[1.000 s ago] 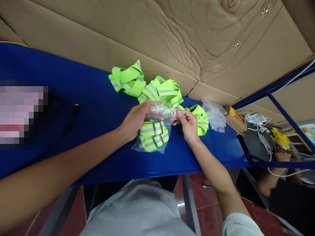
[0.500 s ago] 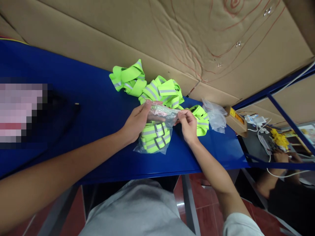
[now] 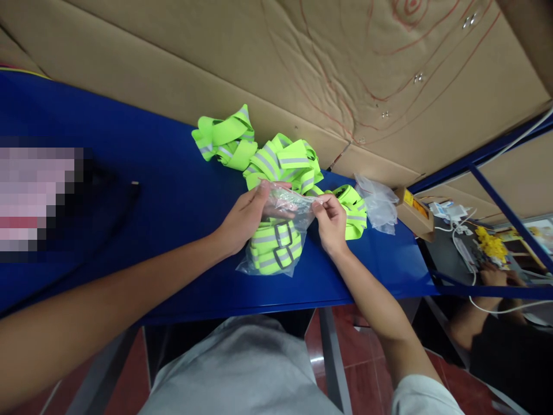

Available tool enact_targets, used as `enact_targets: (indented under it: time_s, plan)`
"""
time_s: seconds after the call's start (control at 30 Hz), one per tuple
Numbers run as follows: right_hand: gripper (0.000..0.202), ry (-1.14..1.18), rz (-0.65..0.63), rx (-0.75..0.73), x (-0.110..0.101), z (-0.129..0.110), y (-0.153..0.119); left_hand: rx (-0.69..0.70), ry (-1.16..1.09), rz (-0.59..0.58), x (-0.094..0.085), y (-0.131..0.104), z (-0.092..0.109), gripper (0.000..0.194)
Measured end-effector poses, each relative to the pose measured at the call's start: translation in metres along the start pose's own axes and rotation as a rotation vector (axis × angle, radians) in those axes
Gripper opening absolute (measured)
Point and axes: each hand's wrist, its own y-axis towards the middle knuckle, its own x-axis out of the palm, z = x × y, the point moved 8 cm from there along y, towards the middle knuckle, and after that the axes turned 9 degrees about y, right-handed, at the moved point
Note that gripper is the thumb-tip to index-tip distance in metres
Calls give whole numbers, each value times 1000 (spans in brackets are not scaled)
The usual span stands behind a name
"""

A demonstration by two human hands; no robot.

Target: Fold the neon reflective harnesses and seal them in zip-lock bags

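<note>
A clear plastic bag (image 3: 276,245) holds a folded neon-yellow reflective strap with black buckles. It rests on the blue table (image 3: 173,190). My left hand (image 3: 242,216) grips the bag's open top on the left side. My right hand (image 3: 330,222) pinches the same top edge on the right. Behind the bag lies a pile of loose neon-yellow reflective straps (image 3: 263,153). One more strap (image 3: 354,210) lies just right of my right hand.
A bunch of empty clear bags (image 3: 380,204) and a small cardboard box (image 3: 415,210) sit at the table's right end. Cardboard sheets (image 3: 345,69) line the back. A blurred patch covers the left. Another person's hand (image 3: 496,274) works at a lower desk on the right.
The bagged strap has shifted slightly right and down on the table, and both hands have drawn the bag's top edge closer together.
</note>
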Motion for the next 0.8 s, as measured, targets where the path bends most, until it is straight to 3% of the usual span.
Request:
enact_targets:
  time_s: [0.27,0.43,0.8]
  plan:
    - [33,19,-41,-13,2,1,0,2,16,-34,4,-3,-1,76]
    - [36,4,-116,31,8,2,-2,14,14,-45,5,-2,-5,73]
    - [30,-69,-156,52,9,-2,-3,41,108,-75,6,-1,-6,66]
